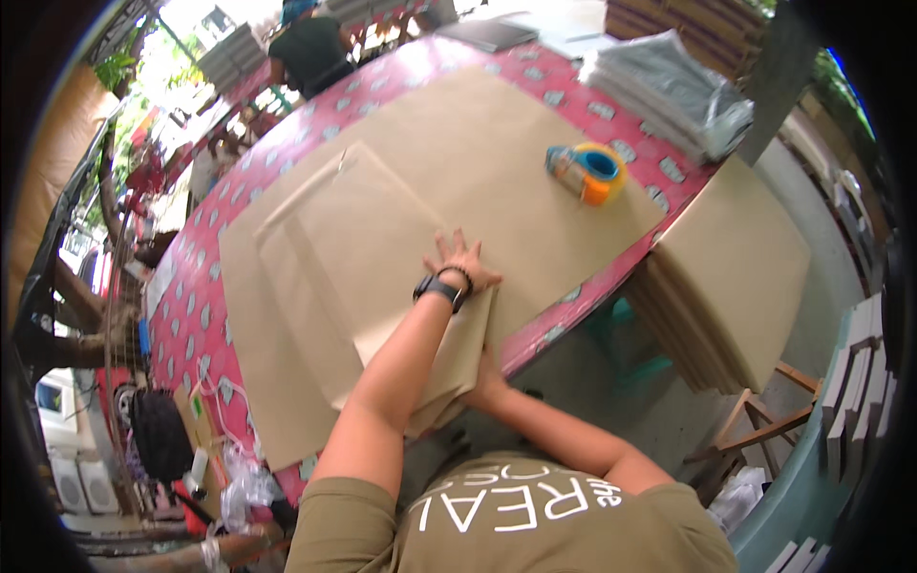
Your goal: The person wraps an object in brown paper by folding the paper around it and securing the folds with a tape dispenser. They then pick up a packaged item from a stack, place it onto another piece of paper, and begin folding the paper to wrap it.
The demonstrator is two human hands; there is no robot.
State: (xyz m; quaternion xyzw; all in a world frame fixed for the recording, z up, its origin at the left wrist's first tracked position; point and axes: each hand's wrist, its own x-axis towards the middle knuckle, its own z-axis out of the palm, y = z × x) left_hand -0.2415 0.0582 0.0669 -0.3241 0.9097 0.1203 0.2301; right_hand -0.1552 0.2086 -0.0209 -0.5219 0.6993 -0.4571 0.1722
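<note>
A flat package in brown paper [358, 234] lies on a larger sheet of brown paper [458, 124] spread over the table. Its near end has loose folded flaps [449, 368] hanging at the table's front edge. My left hand [463, 265], with a dark watch and a beaded bracelet at the wrist, presses flat on the package near its right corner, fingers spread. Lower down, my right hand [489, 380] grips the side of the folded flap; its fingertips are partly hidden behind the paper. A tape dispenser [585, 174], blue and orange with yellow tape, sits on the sheet to the right.
A pink patterned cloth [196, 306] covers the table. Plastic-wrapped boards [669, 91] stand at the back right. A tall stack of brown-wrapped packages [735, 277] is beside the table on the right, near a wooden stool [764, 420]. Another person [310, 53] is at the far side.
</note>
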